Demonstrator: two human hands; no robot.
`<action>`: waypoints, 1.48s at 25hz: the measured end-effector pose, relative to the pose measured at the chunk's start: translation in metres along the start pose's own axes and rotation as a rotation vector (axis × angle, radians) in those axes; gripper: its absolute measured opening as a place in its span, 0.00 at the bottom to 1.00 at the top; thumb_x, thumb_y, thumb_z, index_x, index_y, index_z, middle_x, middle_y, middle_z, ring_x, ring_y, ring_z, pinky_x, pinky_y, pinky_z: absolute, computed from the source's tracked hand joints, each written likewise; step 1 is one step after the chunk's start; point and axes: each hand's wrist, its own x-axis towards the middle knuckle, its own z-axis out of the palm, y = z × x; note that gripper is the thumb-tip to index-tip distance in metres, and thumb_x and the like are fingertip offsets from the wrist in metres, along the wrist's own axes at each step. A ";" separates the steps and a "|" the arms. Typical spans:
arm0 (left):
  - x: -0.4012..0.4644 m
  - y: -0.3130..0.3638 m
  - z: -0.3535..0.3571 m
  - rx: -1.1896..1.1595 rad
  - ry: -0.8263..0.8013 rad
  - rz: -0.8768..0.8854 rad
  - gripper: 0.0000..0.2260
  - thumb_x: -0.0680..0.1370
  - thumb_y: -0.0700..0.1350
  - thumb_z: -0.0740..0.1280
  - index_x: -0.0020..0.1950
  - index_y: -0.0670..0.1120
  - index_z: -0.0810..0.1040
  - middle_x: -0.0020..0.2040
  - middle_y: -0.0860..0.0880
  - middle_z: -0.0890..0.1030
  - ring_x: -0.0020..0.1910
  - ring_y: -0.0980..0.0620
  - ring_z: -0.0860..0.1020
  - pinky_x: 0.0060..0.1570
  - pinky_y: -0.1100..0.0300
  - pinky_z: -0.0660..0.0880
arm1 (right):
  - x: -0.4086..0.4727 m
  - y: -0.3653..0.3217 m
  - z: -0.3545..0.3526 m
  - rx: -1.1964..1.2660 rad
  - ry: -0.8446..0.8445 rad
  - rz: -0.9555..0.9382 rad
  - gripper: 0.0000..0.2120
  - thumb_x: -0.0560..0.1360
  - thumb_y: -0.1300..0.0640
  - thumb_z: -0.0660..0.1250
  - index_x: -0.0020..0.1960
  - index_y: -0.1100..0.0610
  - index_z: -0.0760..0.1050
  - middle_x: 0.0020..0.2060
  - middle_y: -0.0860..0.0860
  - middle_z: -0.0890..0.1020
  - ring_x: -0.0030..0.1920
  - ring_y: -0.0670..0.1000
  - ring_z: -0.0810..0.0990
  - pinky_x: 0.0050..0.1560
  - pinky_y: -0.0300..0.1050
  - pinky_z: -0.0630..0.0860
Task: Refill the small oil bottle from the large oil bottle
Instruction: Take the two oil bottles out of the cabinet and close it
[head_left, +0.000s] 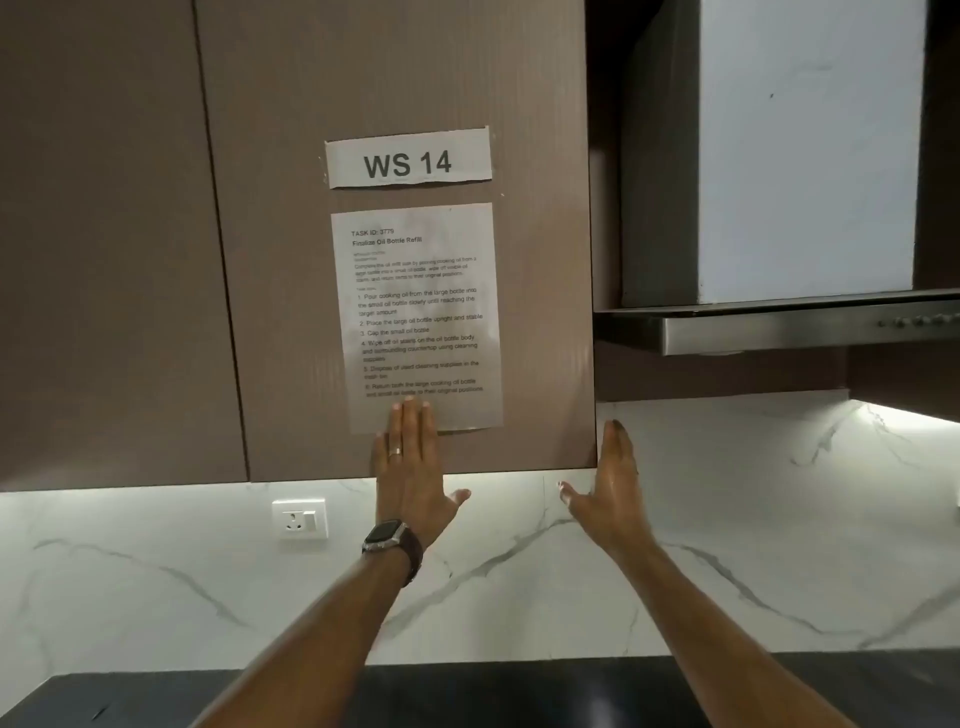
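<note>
Reaching upward, both hands are flat with straight fingers: left hand (410, 467) lies against the cabinet door (395, 93), fingertips over the taped instruction sheet (418, 317); right hand (608, 483) is edge-on beside the door's right edge. Neither oil bottle is in view. Below: marble backsplash (727, 545), wall socket (300, 518), dark surface (519, 691). Range hood (779, 322) at right.
</note>
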 end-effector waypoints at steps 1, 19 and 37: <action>0.003 0.007 0.005 0.030 -0.006 -0.033 0.64 0.66 0.70 0.76 0.84 0.42 0.39 0.85 0.40 0.42 0.84 0.37 0.42 0.81 0.37 0.51 | 0.006 0.005 0.005 0.086 0.005 0.029 0.50 0.72 0.54 0.80 0.82 0.57 0.52 0.80 0.55 0.62 0.78 0.60 0.64 0.78 0.55 0.66; 0.026 -0.008 -0.002 0.213 0.127 0.085 0.52 0.60 0.46 0.79 0.81 0.42 0.60 0.73 0.38 0.67 0.68 0.35 0.69 0.54 0.38 0.70 | -0.001 -0.040 -0.002 0.587 0.099 0.287 0.32 0.71 0.52 0.81 0.70 0.56 0.72 0.64 0.55 0.77 0.60 0.59 0.80 0.64 0.57 0.81; -0.124 -0.088 -0.109 -0.557 -0.001 0.096 0.51 0.71 0.61 0.74 0.85 0.53 0.48 0.85 0.56 0.49 0.83 0.56 0.54 0.78 0.56 0.62 | -0.238 -0.140 -0.099 0.623 0.067 0.053 0.32 0.74 0.69 0.75 0.71 0.46 0.70 0.68 0.46 0.75 0.64 0.48 0.77 0.68 0.48 0.75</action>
